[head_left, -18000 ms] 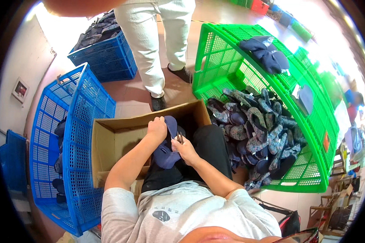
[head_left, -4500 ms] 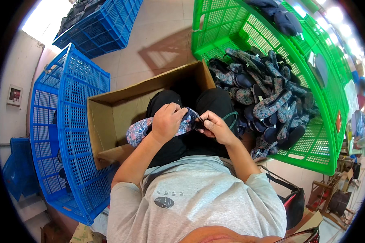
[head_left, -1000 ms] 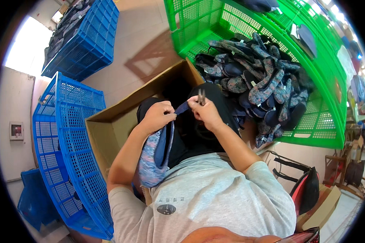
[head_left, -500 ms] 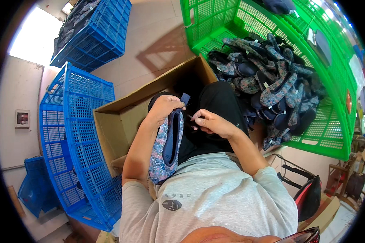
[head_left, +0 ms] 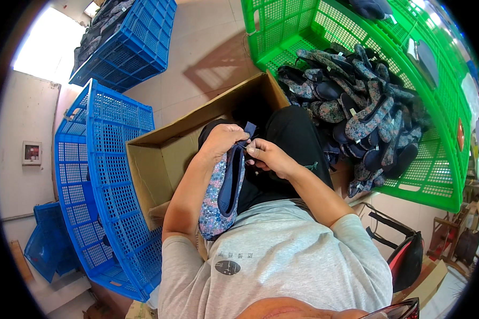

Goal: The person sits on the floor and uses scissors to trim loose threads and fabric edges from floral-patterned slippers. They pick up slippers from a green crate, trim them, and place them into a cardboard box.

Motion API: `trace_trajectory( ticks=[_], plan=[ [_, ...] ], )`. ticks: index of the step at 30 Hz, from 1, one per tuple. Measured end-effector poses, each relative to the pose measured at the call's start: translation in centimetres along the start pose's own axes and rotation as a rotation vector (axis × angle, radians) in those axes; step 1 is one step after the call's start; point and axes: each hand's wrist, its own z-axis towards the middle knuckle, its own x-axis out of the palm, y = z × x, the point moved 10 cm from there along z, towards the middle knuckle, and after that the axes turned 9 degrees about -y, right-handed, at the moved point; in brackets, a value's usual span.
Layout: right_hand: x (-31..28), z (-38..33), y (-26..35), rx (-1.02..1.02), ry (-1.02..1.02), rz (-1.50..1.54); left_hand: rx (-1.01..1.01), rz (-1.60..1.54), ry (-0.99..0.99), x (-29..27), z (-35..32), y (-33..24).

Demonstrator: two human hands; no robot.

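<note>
My left hand [head_left: 224, 142] pinches the heel end of a blue-and-pink speckled fabric slipper [head_left: 212, 204] with a navy lining. The slipper hangs lengthwise in front of my grey shirt, its opening facing right and its toe toward me. A navy fabric tab [head_left: 250, 128] sticks up past my left fingertips. Right beside that heel, my right hand [head_left: 269, 158] has thumb and fingers closed together, touching or nearly touching the edge. Something thin shows at its fingertips, too small to make out.
An open cardboard box [head_left: 162, 165] stands around my legs. A green crate [head_left: 436, 183] at the right bears a heap of similar slippers [head_left: 364, 114]. Blue crates stand at the left [head_left: 120, 175] and far left [head_left: 138, 50]. A black-and-red bag [head_left: 407, 260] is at the lower right.
My right hand has moved left and up to the slipper's heel, where its fingertips now meet those of my left hand. The left hand keeps its hold on the slipper.
</note>
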Motion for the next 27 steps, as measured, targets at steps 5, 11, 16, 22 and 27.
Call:
trace_trajectory(
  ticks=[5,11,16,22,27],
  plan=[
    [0.30,0.04,-0.20,0.035,0.010,0.063,-0.010,-0.026,0.009,0.06,0.20,0.40],
    [0.66,0.12,-0.54,0.071,0.071,0.209,-0.008,-0.045,0.003,0.06,0.36,0.50],
    [0.61,0.17,-0.35,0.065,0.088,0.208,-0.009,-0.022,-0.008,0.07,0.20,0.25],
    [0.17,0.57,-0.33,0.038,0.058,0.136,-0.023,-0.028,-0.024,0.14,-0.11,-0.01],
    [0.13,0.67,-0.31,0.030,0.074,0.118,-0.020,-0.028,-0.022,0.13,0.03,0.16]
  ],
)
